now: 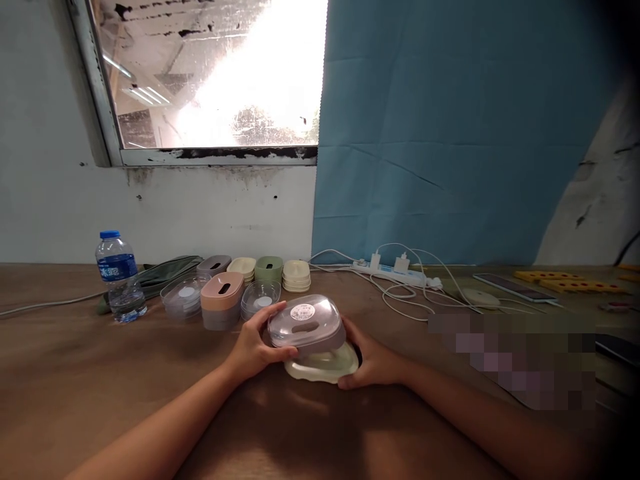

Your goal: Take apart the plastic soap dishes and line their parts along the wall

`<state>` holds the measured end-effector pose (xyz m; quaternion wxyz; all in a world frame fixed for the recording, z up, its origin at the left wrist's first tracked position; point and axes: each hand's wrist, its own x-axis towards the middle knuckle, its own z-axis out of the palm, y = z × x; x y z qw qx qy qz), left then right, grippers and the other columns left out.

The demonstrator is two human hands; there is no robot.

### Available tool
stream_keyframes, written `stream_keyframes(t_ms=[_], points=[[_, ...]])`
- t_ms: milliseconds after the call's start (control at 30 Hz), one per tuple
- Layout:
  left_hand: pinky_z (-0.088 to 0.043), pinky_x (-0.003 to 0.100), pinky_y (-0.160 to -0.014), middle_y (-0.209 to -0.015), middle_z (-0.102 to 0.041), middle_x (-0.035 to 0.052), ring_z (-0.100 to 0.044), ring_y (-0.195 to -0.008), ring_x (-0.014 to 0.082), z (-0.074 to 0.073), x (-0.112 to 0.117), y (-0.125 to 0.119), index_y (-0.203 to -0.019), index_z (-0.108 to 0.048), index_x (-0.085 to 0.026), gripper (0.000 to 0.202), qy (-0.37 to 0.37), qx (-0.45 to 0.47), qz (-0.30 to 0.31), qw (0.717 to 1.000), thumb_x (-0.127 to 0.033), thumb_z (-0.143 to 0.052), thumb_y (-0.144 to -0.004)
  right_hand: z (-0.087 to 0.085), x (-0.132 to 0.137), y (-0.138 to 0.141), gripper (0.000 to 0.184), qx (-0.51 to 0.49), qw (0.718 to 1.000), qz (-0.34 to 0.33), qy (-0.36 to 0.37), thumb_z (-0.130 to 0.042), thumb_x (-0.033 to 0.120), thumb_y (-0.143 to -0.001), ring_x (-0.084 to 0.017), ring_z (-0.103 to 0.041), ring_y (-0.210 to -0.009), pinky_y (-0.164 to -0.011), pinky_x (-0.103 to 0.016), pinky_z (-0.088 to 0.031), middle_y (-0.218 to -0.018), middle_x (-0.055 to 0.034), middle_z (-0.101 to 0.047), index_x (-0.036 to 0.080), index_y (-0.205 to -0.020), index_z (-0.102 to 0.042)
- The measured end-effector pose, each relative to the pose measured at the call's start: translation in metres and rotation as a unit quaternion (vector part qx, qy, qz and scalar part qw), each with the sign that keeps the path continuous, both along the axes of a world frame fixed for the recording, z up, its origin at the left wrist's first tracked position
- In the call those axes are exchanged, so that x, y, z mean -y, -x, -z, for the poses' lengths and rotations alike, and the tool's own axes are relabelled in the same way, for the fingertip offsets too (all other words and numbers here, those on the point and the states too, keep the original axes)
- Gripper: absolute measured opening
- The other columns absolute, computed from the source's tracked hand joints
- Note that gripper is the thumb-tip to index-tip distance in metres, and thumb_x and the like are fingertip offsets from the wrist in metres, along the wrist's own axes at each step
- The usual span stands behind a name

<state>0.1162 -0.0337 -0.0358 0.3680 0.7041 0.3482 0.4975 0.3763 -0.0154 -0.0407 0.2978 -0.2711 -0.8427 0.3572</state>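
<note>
My left hand (pixel 254 348) grips the left side of a small box (pixel 306 326) with a clear domed lid and a mauve-grey base; a round label sits on the lid. My right hand (pixel 369 363) is wrapped round the right side, its fingers on a cream oval tray (pixel 323 368) lying under the box on the brown table (pixel 100 387). The box is tilted a little above the cream tray.
Behind the hands stand stacks of clear lids (pixel 186 297), a pink-and-grey stack (pixel 222 300), and grey, cream and green parts (pixel 269 268). A water bottle (pixel 118 277) is at the left. A power strip (pixel 387 270) with white cables, a phone (pixel 510 287) and yellow pieces (pixel 570 281) lie right.
</note>
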Motion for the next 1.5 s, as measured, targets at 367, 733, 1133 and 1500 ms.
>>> stream_keyframes(t_ms=[367,733,1133,1500], points=[[-0.037,0.036,-0.098,-0.121,-0.051,0.0102,-0.048,-0.111,0.025,-0.004,0.003,-0.003,-0.121,-0.047,-0.018,0.075,-0.052,-0.115,-0.007,0.992,-0.033,-0.078,-0.054,0.008,-0.017,-0.007,0.11,-0.099,0.994,-0.011,0.043,-0.08,0.046,-0.048,-0.029,-0.027,-0.127,-0.106,-0.044,-0.02,-0.138,-0.0137,-0.029,0.023,-0.136,-0.018],[-0.035,0.039,-0.099,-0.125,-0.042,0.0107,-0.041,-0.116,0.0266,-0.005,0.013,-0.009,-0.125,-0.039,-0.02,0.082,-0.043,-0.197,0.05,0.978,-0.04,-0.075,-0.055,-0.007,0.003,0.0,0.074,0.016,0.996,-0.018,-0.088,-0.073,0.039,-0.06,-0.028,-0.038,-0.119,-0.099,-0.041,-0.031,-0.129,-0.0097,-0.039,0.023,-0.125,-0.041],[-0.028,0.047,-0.102,-0.141,-0.017,0.0187,-0.028,-0.127,0.0302,0.005,0.013,-0.006,-0.138,-0.003,-0.019,0.107,-0.054,-0.227,0.051,0.971,-0.045,-0.071,-0.06,-0.005,-0.011,-0.005,0.056,-0.186,0.98,0.075,0.009,-0.055,0.061,-0.069,-0.027,-0.053,-0.102,-0.084,-0.038,-0.043,-0.115,-0.0087,-0.053,0.023,-0.11,-0.05],[-0.015,0.039,-0.108,-0.135,-0.041,0.0007,-0.029,-0.129,0.0208,-0.013,0.02,-0.002,-0.132,-0.032,-0.033,0.051,-0.402,-0.37,-0.012,0.838,-0.014,-0.042,-0.086,-0.015,-0.017,-0.003,0.04,-0.234,0.933,0.189,0.199,-0.06,0.03,-0.063,-0.005,-0.037,-0.029,-0.027,-0.015,-0.021,-0.06,0.0051,-0.058,0.022,-0.098,-0.041]])
